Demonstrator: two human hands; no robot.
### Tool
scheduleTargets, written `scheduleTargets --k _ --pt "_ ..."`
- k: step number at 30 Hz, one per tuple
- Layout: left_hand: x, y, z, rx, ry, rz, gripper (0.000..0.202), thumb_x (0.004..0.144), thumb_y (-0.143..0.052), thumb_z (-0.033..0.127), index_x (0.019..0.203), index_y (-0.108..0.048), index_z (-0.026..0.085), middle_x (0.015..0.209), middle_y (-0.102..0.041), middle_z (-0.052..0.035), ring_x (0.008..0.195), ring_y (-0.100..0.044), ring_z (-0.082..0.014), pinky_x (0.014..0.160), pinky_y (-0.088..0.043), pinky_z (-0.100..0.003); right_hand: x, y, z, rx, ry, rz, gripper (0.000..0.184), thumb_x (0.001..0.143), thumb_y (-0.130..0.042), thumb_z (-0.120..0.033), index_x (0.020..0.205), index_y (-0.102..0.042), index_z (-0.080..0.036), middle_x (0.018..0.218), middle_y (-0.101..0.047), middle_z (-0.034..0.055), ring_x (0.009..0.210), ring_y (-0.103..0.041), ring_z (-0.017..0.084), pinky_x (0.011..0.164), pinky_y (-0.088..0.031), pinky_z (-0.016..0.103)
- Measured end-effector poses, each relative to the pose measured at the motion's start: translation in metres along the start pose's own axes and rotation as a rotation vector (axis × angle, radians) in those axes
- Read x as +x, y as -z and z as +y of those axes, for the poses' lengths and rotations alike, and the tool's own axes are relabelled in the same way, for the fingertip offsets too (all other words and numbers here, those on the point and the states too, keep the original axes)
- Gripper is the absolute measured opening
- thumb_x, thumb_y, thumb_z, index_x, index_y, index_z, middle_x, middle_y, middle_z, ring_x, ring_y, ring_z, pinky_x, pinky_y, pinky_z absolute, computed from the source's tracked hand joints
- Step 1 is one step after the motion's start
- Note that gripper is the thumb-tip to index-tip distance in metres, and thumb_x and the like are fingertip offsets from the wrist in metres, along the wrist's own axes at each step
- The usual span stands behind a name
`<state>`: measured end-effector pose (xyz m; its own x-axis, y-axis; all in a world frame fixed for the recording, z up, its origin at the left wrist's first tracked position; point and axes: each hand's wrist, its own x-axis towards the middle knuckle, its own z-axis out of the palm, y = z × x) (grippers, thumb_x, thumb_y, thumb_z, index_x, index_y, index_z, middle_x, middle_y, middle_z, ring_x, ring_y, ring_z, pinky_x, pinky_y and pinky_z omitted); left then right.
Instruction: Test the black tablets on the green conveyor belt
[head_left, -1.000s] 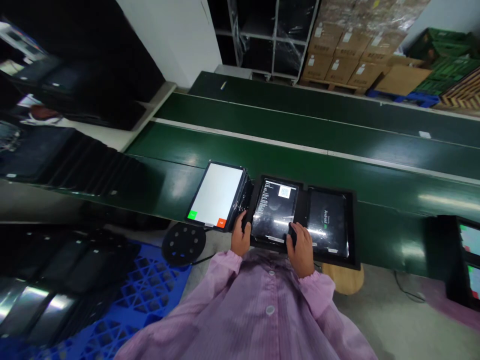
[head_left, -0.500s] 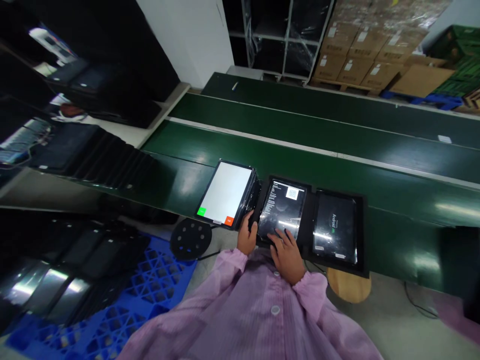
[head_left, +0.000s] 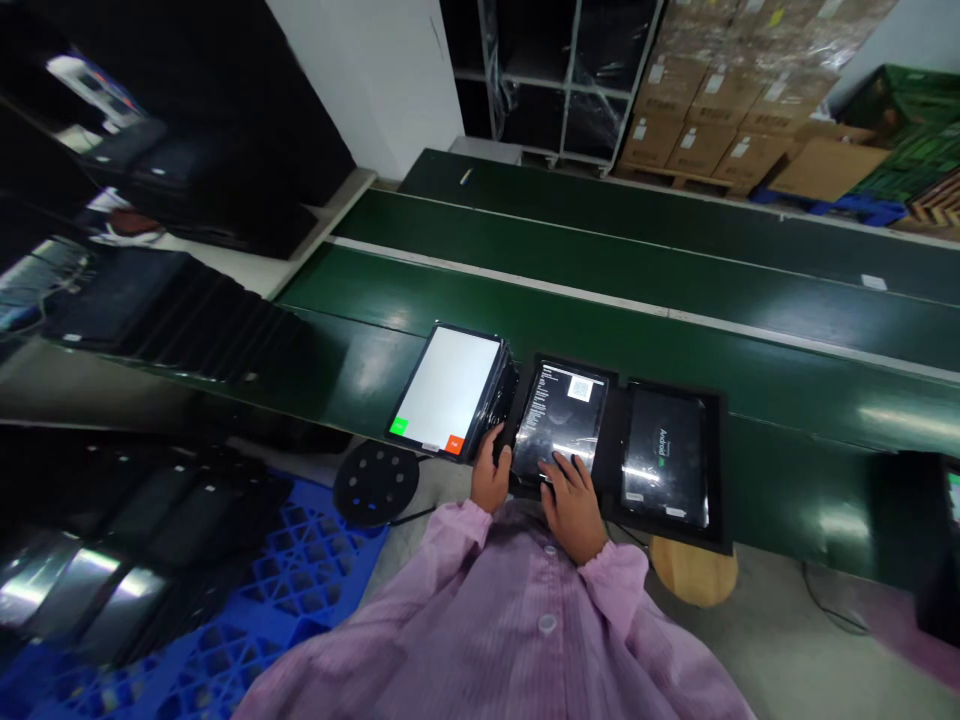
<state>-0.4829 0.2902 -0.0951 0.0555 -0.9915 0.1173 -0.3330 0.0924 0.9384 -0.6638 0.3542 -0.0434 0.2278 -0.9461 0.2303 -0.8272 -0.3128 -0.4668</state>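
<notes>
A dark tablet [head_left: 562, 412] showing text and a QR code lies at the near edge of the green conveyor belt [head_left: 600, 330]. My left hand [head_left: 491, 475] grips its lower left corner, fingers wrapped round the edge. My right hand [head_left: 571, 500] rests on the lower part of its screen with the fingers stretched flat. To the left, a tablet with a white screen [head_left: 448, 388] tops a stack. To the right lies another tablet showing an Android logo [head_left: 664, 455].
Rows of dark tablets [head_left: 180, 310] line the belt at the left. More lie on a blue pallet [head_left: 247, 590] on the floor. A round black stool [head_left: 375, 483] and a wooden stool [head_left: 694, 572] stand below the belt. Cardboard boxes [head_left: 712, 130] are stacked at the back.
My right hand left the tablet's lower right corner and now lies flat on the lower screen. The left hand stays on the left corner. The view shifted slightly.
</notes>
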Motion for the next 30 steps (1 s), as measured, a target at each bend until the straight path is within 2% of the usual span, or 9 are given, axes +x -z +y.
scheduleTargets --k 8,15,17,21,23,26,28,30 --pt "0.000 -0.002 -0.001 -0.007 0.004 0.014 0.047 0.104 -0.047 0.040 0.144 -0.055 0.017 0.145 -0.060 -0.0175 0.137 -0.056 -0.0302 0.117 -0.043 -0.051 0.000 0.000 0.000 0.036 0.013 0.033 0.037 0.103 -0.049 -0.017 0.139 -0.058 -0.019 0.132 -0.072 0.0087 0.138 -0.057 0.028 0.122 -0.041 0.059" --pt "-0.001 -0.002 0.000 -0.007 0.011 0.016 0.046 0.105 -0.047 0.042 0.144 -0.054 0.019 0.146 -0.059 -0.0158 0.138 -0.055 -0.0282 0.119 -0.042 -0.048 0.002 0.011 0.025 0.039 -0.036 0.173 0.037 0.105 -0.047 -0.019 0.141 -0.055 -0.017 0.132 -0.071 0.0122 0.136 -0.058 0.026 0.119 -0.044 0.056" --pt "-0.001 -0.001 0.001 -0.008 0.014 0.012 0.046 0.105 -0.047 0.042 0.145 -0.054 0.019 0.147 -0.059 -0.0154 0.138 -0.054 -0.0278 0.119 -0.042 -0.048 0.003 0.014 0.032 0.038 -0.045 0.167 0.037 0.105 -0.047 -0.020 0.141 -0.056 -0.017 0.133 -0.071 0.0120 0.137 -0.057 0.027 0.118 -0.044 0.057" --pt "-0.001 -0.001 0.001 -0.011 0.004 0.016 0.046 0.105 -0.047 0.042 0.144 -0.054 0.019 0.146 -0.059 -0.0159 0.138 -0.054 -0.0286 0.120 -0.041 -0.050 0.014 0.015 0.041 0.042 -0.002 0.068 0.036 0.104 -0.046 -0.020 0.138 -0.059 -0.020 0.132 -0.072 0.0104 0.138 -0.056 0.026 0.122 -0.040 0.057" --pt "-0.001 -0.002 0.001 -0.013 0.008 0.020 0.046 0.105 -0.048 0.042 0.144 -0.055 0.019 0.145 -0.060 -0.0158 0.138 -0.055 -0.0283 0.120 -0.042 -0.049 0.025 0.015 0.047 -0.002 -0.071 0.080 0.038 0.103 -0.045 -0.020 0.138 -0.060 -0.017 0.131 -0.072 0.0134 0.139 -0.055 0.029 0.123 -0.036 0.062" --pt "-0.001 -0.002 0.001 -0.015 0.020 0.018 0.046 0.104 -0.048 0.042 0.143 -0.055 0.019 0.145 -0.060 -0.0156 0.137 -0.055 -0.0280 0.119 -0.043 -0.048 0.040 0.021 0.060 -0.057 -0.244 0.219 0.043 0.102 -0.043 -0.020 0.141 -0.056 -0.007 0.136 -0.068 0.0216 0.141 -0.052 0.034 0.121 -0.035 0.066" --pt "-0.001 -0.002 0.000 -0.017 0.022 0.016 0.046 0.104 -0.048 0.041 0.144 -0.054 0.018 0.146 -0.060 -0.0158 0.138 -0.055 -0.0284 0.120 -0.042 -0.049 0.042 0.028 0.066 -0.016 -0.261 0.271 0.044 0.102 -0.042 -0.021 0.141 -0.056 -0.007 0.138 -0.066 0.0225 0.139 -0.054 0.033 0.119 -0.039 0.063" --pt "-0.001 -0.002 0.000 -0.015 0.030 0.012 0.046 0.104 -0.048 0.040 0.145 -0.053 0.019 0.148 -0.059 -0.0160 0.140 -0.053 -0.0289 0.122 -0.040 -0.051 0.034 0.036 0.067 0.089 -0.240 0.266 0.042 0.103 -0.042 -0.025 0.138 -0.059 -0.011 0.135 -0.067 0.0202 0.133 -0.058 0.031 0.115 -0.044 0.059"
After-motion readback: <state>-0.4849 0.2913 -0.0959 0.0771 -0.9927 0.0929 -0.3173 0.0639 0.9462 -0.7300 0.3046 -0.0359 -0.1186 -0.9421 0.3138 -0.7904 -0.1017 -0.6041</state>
